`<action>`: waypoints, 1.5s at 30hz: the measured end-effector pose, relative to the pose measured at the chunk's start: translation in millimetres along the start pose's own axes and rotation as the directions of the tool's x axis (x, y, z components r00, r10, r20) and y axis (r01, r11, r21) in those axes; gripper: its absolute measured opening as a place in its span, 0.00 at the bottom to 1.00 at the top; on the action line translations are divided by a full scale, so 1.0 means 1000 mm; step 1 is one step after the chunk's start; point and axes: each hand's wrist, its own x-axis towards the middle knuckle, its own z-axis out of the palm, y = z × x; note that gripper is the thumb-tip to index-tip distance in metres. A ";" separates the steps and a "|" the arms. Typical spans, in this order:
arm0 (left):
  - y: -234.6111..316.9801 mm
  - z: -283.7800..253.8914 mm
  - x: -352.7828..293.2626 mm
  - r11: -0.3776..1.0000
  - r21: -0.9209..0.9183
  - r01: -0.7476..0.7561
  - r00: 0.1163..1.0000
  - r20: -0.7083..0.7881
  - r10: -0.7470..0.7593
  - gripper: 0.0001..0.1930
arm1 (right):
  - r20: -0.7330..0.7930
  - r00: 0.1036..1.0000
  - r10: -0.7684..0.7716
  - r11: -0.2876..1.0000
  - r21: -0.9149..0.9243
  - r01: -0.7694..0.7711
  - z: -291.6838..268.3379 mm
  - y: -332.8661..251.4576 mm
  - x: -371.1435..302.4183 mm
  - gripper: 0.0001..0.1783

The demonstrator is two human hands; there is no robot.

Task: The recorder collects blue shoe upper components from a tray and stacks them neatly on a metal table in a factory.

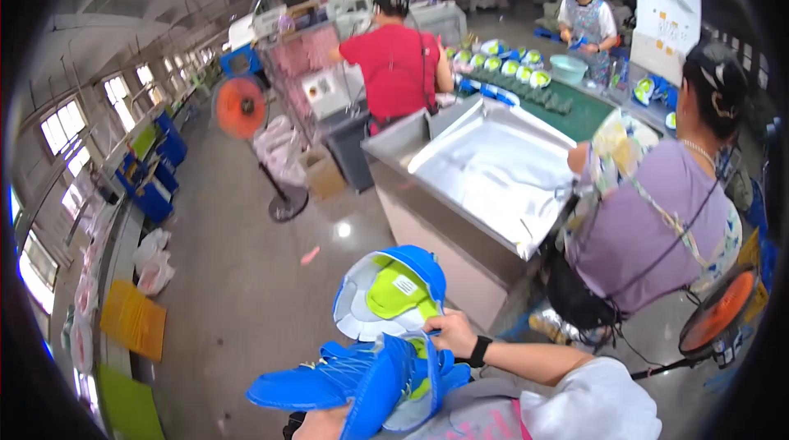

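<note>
Several blue shoe uppers (316, 381) are bunched in front of me at the bottom of the head view, with yellowish laces and lime-green linings. One upper (419, 263) stands above the rest, its pale and green inside turned toward me. My right hand (452, 333), a black band at its wrist, is closed on the edge of the uppers, thumb and fingers pinching them. Under the bunch, my left hand (323, 423) bears the uppers from below; most of its fingers are hidden by them.
Ahead stands a metal-topped bin (493, 161) beside a green conveyor (575, 115) with shoe uppers on it. A person in red (394, 70), one in purple (649, 226) and another farther off work there. Orange fans (240, 107) stand left and right; yellow boards (133, 321) lean at left.
</note>
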 end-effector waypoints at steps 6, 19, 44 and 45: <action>-0.147 -0.073 0.083 0.982 -0.007 -0.187 0.982 0.037 0.188 0.17 | -0.408 0.912 -0.036 0.999 0.001 0.040 -0.043 0.014 0.087 0.07; -0.025 -0.250 0.492 0.923 -0.097 -0.373 0.900 0.205 0.385 0.18 | -0.867 0.494 -0.064 0.971 -0.168 -0.170 -0.178 0.042 0.215 0.09; -0.135 -0.174 0.699 0.892 -0.158 -0.424 0.215 0.939 0.269 0.44 | 0.374 0.644 0.667 0.737 -0.202 -0.645 -0.138 0.178 0.232 0.33; -0.152 -0.151 0.686 0.819 -0.294 -0.493 0.257 0.850 0.460 0.41 | 0.431 0.637 0.638 0.757 -0.205 -0.620 -0.134 0.191 0.231 0.37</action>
